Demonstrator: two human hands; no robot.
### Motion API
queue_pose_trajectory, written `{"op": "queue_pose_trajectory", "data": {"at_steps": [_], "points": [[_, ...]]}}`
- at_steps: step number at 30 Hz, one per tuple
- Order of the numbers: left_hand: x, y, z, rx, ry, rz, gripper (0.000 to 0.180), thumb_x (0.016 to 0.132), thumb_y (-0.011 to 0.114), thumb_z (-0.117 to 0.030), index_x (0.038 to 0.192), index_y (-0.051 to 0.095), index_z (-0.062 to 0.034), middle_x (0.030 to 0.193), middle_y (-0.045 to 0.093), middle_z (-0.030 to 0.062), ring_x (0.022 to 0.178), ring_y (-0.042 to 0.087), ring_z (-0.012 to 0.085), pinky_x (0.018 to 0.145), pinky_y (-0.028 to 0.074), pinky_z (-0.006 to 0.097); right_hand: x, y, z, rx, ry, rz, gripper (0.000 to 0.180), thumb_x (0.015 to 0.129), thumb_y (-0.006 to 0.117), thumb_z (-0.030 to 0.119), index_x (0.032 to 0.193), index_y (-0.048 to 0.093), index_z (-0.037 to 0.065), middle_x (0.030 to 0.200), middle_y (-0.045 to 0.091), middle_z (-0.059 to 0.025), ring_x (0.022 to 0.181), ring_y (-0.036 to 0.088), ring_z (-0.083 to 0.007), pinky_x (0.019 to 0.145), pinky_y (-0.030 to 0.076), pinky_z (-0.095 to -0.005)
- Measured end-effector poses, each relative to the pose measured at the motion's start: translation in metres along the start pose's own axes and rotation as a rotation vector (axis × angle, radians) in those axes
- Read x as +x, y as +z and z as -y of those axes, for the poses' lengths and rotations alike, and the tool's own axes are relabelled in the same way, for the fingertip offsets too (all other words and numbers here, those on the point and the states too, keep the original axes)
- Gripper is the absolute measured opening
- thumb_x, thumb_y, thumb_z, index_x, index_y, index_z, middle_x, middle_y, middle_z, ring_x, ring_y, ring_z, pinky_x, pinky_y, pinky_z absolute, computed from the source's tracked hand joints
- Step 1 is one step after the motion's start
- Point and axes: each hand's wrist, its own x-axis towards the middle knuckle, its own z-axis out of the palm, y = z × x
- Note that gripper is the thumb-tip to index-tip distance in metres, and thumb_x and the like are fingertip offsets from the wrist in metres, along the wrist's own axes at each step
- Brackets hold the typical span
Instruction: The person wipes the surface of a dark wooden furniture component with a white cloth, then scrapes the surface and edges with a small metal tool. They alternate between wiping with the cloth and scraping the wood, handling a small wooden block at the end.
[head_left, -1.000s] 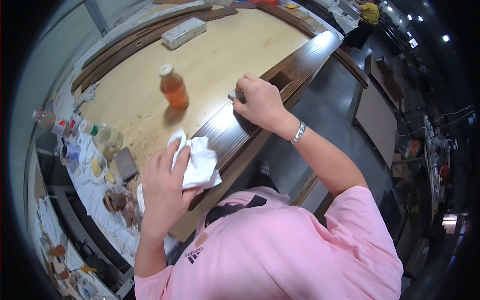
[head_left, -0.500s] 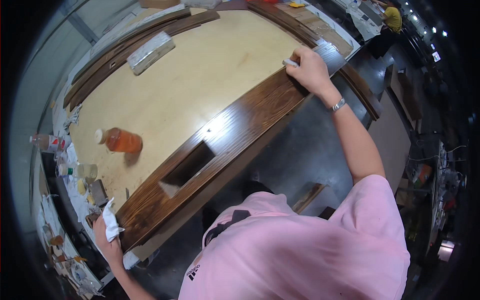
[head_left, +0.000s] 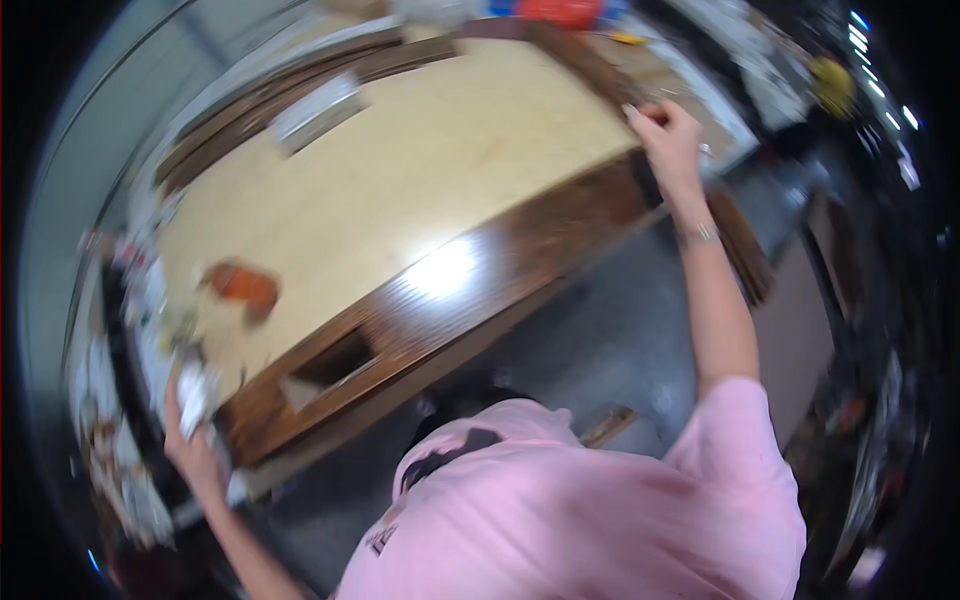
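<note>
A long dark-brown wooden board (head_left: 520, 240), glossy and grained, lies slanting along the near edge of the pale tabletop (head_left: 430, 150). Near its left end is a rectangular cutout (head_left: 345, 360). My left hand (head_left: 198, 452) is closed on a crumpled white cloth (head_left: 194, 395), just off the board's left end. At the far right end, my right hand (head_left: 672, 135) pinches a small white piece (head_left: 630, 111), its kind too blurred to tell. A bottle of orange-brown liquid (head_left: 245, 286) stands on the tabletop behind the board.
A wrapped block (head_left: 318, 110) sits beside dark wooden strips (head_left: 225, 130) at the back left. Another dark strip (head_left: 575, 62) lies at the back right. Blurred bottles and scraps crowd the left edge. On the right, someone in yellow (head_left: 832, 88) is at a distance.
The view has shifted and blurred. My right hand has moved right, toward the board's far end. My left hand has drawn the cloth a little left, away from the board's end.
</note>
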Motion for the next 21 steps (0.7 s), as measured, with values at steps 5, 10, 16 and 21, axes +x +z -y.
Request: {"op": "queue_pose_trajectory", "data": {"at_steps": [5, 10, 16, 21], "points": [[-0.008, 0.14, -0.096, 0.325, 0.709, 0.287, 0.04, 0.075, 0.061, 0.003, 0.109, 0.071, -0.0153, 0.113, 0.067, 0.0101, 0.112, 0.062, 0.0287, 0.1, 0.047, 0.046, -0.116, 0.057, 0.111, 0.476, 0.163, 0.42, 0.016, 0.087, 0.074, 0.014, 0.089, 0.07, -0.001, 0.069, 0.055, 0.0057, 0.059, 0.045, -0.0023, 0.053, 0.033, -0.0204], [0.007, 0.057, 0.033, 0.327, 0.387, -0.011, 0.029, 0.075, 0.061, 0.005, 0.099, 0.07, -0.0083, 0.103, 0.069, 0.013, 0.1, 0.063, 0.0328, 0.09, 0.049, 0.045, -0.125, 0.071, 0.109, 0.548, 0.212, 0.451, 0.01, 0.089, 0.07, 0.008, 0.092, 0.07, -0.001, 0.073, 0.057, 0.0045, 0.061, 0.045, -0.0019, 0.053, 0.032, -0.0195], [0.03, -0.058, 0.087, 0.362, -0.113, -0.163, 0.02, 0.084, 0.06, -0.005, 0.102, 0.068, -0.0019, 0.102, 0.069, 0.0203, 0.095, 0.066, 0.0382, 0.081, 0.051, 0.041, -0.126, 0.071, 0.099, 0.592, 0.201, 0.501, 0.013, 0.092, 0.067, 0.009, 0.099, 0.069, -0.001, 0.079, 0.059, 0.0025, 0.062, 0.045, -0.0021, 0.054, 0.032, -0.0178], [0.014, -0.003, 0.068, 0.426, 0.258, 0.068, 0.03, 0.077, 0.071, -0.007, 0.106, 0.066, -0.0047, 0.1, 0.069, 0.017, 0.096, 0.065, 0.0394, 0.083, 0.052, 0.042, -0.126, 0.068, 0.088, 0.564, 0.217, 0.45, 0.015, 0.094, 0.065, 0.01, 0.102, 0.068, -0.002, 0.08, 0.058, 0.0021, 0.063, 0.044, -0.0022, 0.055, 0.032, -0.0179]]}}
